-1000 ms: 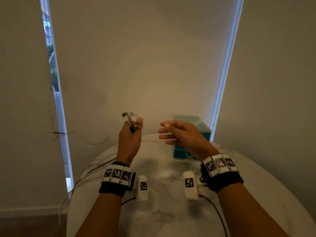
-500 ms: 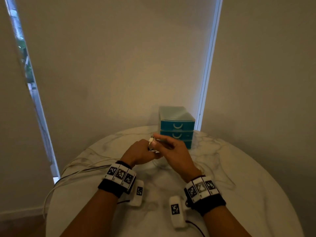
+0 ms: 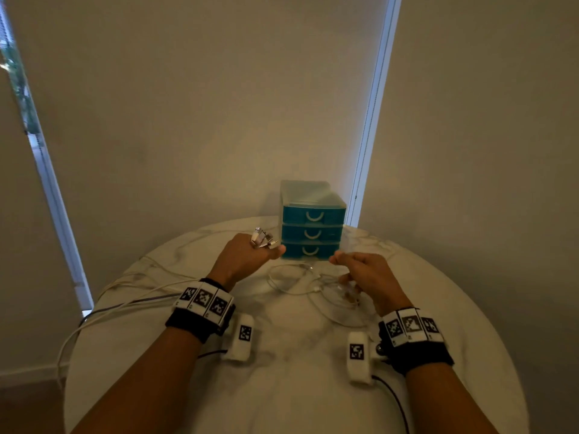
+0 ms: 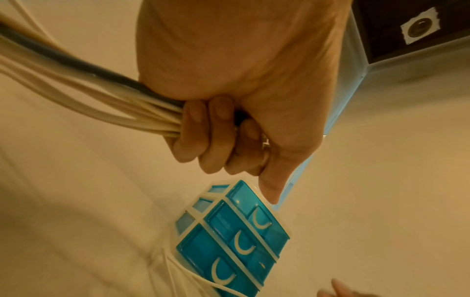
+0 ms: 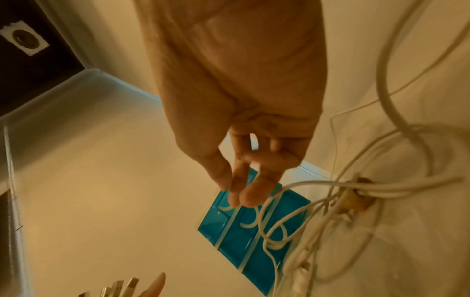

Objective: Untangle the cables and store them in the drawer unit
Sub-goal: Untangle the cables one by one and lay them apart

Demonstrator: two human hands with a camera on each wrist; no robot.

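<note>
Nearest, two forearms reach over the round marble bench (image 3: 282, 386). At about ten o'clock the left hand (image 3: 241, 261) makes a tight grip: fingers (image 4: 203, 140) curled into a fist round a bundle of cables (image 4: 89, 96), mostly white with one dark strand, thumb stretched out. Their plug ends (image 3: 261, 239) poke up above the knuckles, and the strands trail off the bench edge toward eight o'clock. At about two o'clock the right hand (image 3: 366, 277) hangs above a loose tangle of white cables (image 3: 313, 286) lying on the bench; its grip is loose, fingers gently bent, holding nothing, fingertips (image 5: 251, 195) just beside one strand. Farthest, at twelve o'clock, the blue drawer unit (image 3: 311, 233) stands with all three drawers closed.
</note>
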